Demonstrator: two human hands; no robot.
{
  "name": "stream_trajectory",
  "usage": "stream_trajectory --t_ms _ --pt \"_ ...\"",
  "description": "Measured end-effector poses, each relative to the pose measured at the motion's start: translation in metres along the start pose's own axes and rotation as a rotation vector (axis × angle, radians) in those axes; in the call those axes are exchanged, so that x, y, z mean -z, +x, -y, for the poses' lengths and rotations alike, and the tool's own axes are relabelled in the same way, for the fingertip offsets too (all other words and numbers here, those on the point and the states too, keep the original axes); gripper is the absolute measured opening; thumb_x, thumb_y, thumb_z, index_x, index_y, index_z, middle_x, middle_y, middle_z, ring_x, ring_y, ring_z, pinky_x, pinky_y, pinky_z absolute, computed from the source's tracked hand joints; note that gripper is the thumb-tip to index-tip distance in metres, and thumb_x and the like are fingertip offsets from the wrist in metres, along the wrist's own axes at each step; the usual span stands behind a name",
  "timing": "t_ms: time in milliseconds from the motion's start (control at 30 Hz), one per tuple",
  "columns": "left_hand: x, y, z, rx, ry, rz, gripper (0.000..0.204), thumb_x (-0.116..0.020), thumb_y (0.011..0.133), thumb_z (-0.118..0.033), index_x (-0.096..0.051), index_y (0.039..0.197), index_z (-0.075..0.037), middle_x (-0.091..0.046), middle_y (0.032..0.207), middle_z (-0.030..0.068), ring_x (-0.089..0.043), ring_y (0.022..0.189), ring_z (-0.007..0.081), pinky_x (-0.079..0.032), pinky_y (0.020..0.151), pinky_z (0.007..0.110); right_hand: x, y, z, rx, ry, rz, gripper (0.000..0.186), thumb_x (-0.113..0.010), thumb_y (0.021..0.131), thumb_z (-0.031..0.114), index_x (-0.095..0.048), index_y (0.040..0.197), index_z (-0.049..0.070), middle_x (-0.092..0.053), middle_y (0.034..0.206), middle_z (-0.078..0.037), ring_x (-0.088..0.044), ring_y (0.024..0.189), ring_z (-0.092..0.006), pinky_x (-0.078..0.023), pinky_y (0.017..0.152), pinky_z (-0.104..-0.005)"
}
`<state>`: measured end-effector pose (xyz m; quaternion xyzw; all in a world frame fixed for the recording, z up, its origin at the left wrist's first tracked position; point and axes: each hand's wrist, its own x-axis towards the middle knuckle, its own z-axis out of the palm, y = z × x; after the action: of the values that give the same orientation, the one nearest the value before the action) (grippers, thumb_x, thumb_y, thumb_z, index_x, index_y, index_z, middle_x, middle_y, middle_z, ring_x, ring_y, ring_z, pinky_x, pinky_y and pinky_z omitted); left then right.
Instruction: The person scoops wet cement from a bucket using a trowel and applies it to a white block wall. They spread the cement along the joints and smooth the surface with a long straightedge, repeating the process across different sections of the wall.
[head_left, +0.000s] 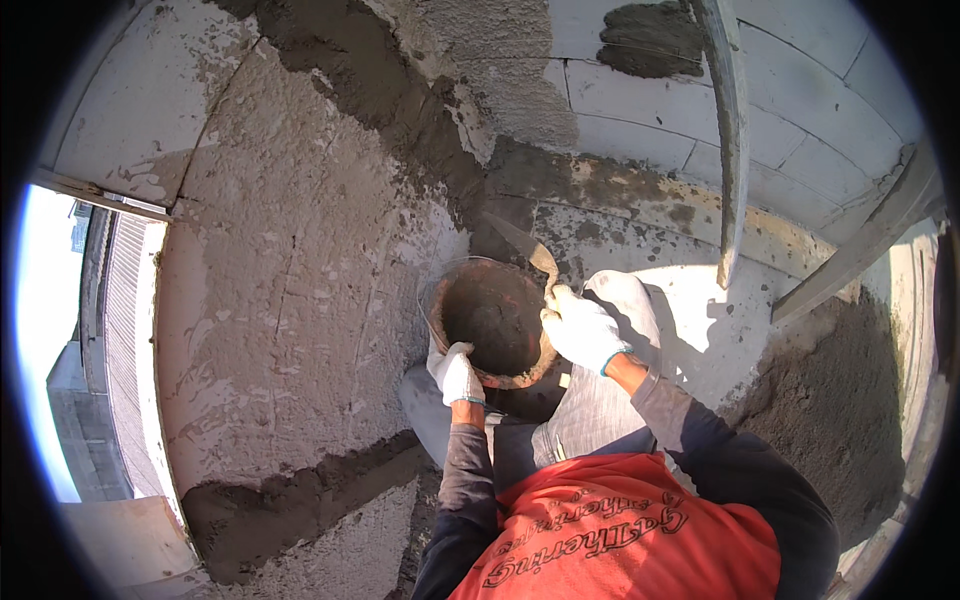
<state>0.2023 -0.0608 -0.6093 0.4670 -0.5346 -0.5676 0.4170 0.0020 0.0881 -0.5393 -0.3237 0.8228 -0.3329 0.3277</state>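
Note:
A round bucket (517,379) with a mortar-crusted rim stands in front of my body, close to my knees. Grey wet mortar (492,330) lies inside it. My left hand (457,375), in a white glove, is closed on the near left part of the rim. In a white glove with a blue-green cuff, my right hand (583,328) grips a trowel (541,260) at the bucket's right side. The trowel's blade points up and left, past the far rim, and its tip blends into the grey surface behind.
A rough plastered wall (290,270) rises on the left, with dark wet mortar bands (370,85) across it. At its left edge is a bright window opening (60,350). Curved-looking boards (733,140) stand at upper right before pale blocks (640,100). A mortar heap (825,410) lies right.

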Motion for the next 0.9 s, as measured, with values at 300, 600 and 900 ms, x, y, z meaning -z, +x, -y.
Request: stream_trajectory --t_ms 300,600,900 --pt "-0.03 0.008 -0.073 -0.358 0.378 0.398 0.059 -0.057 0.077 0.007 -0.065 0.135 0.004 -0.071 0.13 0.0164 -0.066 0.119 0.0204 -0.046 0.107 0.032 -0.021 0.03 -0.029 -0.033 -0.418 0.344 0.042 -0.056 0.094 0.035 -0.076 0.102 -0.001 -0.076 0.101 -0.024 -0.075 0.09 -0.0405 -0.058 0.08 -0.0501" --pt "-0.015 0.013 -0.086 -0.101 0.199 0.31 0.057 -0.057 0.079 0.005 -0.064 0.135 0.006 -0.07 0.123 0.0085 -0.064 0.105 0.0165 -0.05 0.095 0.028 -0.035 -0.01 -0.008 -0.361 0.94 0.883 0.019 -0.057 0.107 0.028 -0.052 0.103 0.01 -0.041 0.068 0.004 -0.032 0.051 -0.007 -0.033 0.044 -0.0298" --pt "-0.018 0.03 -0.035 0.069 0.009 -0.013 0.053 -0.061 0.074 0.007 -0.067 0.126 0.002 -0.071 0.109 0.0079 -0.065 0.091 0.0196 -0.052 0.083 0.031 -0.028 -0.02 -0.035 -0.352 0.974 0.635 0.028 -0.057 0.106 0.036 -0.059 0.112 0.008 -0.051 0.074 0.001 -0.05 0.058 -0.012 -0.048 0.048 -0.0324"
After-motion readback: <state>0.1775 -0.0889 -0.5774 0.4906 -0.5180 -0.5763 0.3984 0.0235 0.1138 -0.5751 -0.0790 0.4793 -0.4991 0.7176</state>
